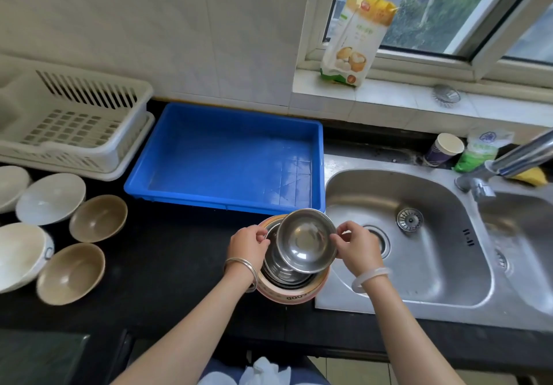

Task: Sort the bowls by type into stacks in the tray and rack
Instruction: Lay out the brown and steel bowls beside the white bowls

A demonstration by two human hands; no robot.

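Observation:
A small steel bowl (305,239) is held tilted above a stack of steel bowls (281,271) that sits inside a pink bowl (287,295) at the counter's front edge. My right hand (356,247) pinches the top bowl's right rim. My left hand (248,244) grips the rim on the stack's left side. The blue tray (227,157) lies behind them with nothing in it. The white rack (71,121) stands at the far left, also bare. Two brown bowls (98,218) (71,274) and three white bowls (51,199) (21,256) (12,187) rest on the counter at left.
A steel double sink (434,235) with a faucet (508,160) lies to the right. A paper cup (446,149) and a green packet (478,151) stand behind it. A flour bag (356,40) leans on the window sill.

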